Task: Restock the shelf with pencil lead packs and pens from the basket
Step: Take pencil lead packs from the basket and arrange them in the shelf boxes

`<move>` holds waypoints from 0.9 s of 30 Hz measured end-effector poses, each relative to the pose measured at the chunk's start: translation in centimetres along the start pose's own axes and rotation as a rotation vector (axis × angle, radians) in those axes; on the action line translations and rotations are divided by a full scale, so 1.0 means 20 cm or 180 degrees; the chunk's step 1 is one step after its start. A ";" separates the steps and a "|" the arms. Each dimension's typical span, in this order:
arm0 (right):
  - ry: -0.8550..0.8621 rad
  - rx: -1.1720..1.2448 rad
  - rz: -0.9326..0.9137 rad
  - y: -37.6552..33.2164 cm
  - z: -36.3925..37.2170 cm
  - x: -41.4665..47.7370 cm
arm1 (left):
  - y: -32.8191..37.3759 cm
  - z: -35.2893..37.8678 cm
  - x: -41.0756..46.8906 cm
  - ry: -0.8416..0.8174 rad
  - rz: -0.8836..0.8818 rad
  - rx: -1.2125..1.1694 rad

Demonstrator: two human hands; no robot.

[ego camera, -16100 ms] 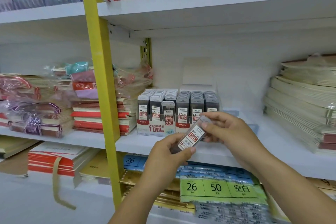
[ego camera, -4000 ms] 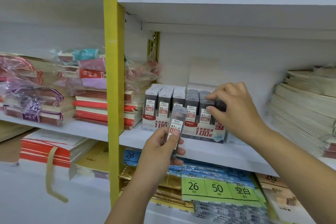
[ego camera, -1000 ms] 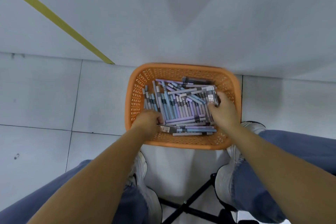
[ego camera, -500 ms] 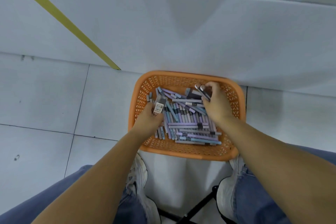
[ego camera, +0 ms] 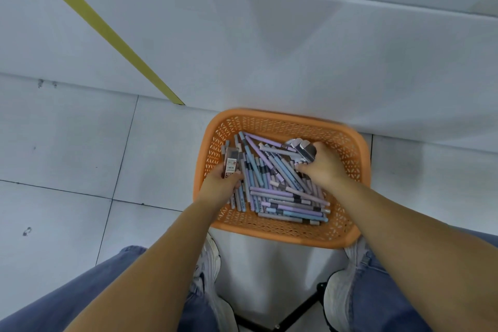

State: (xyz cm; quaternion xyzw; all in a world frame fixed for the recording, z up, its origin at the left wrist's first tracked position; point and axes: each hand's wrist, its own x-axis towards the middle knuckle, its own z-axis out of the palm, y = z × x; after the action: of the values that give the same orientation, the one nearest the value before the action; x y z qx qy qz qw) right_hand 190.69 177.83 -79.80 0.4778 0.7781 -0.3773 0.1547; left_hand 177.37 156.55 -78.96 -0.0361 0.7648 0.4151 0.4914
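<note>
The person wears blue denim jeans (ego camera: pixel 89 294) and white trainers (ego camera: pixel 336 298) (chunky, with grey-tinged panels).

The floor (ego camera: pixel 67 156) is pale grey tile with thin dark grout lines, and a few dark scuffs (ego camera: pixel 27 231) mark the tiles at the left. An orange basket (ego camera: pixel 280 234) sits on it, its far side just in front of the white shelf base (ego camera: pixel 269 48), which stands on the floor along the far side. A yellow post (ego camera: pixel 107 35) slants down to meet the floor left of the basket. Two white shoes stand on the tiles at the basket's near corners, the left shoe (ego camera: pixel 208 259) and the right shoe (ego camera: pixel 336 296), with a black frame (ego camera: pixel 299 310) on the floor between them.
</note>
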 end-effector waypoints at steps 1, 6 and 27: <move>-0.0099 0.0163 0.0079 0.00 -0.01 0.01 | -0.01 0.00 0.00 -0.0009 -0.0006 -0.0006; -0.0517 0.0548 0.0210 0.00 -0.04 0.00 | -0.02 0.01 0.00 -0.0047 -0.0033 -0.0066; 0.0533 -0.0048 0.0337 -0.05 0.10 0.01 | -0.02 0.01 -0.01 0.0051 -0.0058 -0.0068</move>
State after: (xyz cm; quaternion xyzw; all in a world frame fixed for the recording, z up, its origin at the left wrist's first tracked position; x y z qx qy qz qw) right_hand 189.51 176.26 -80.78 0.5469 0.7648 -0.3215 0.1124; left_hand 177.72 156.34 -79.14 -0.0516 0.7639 0.4184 0.4886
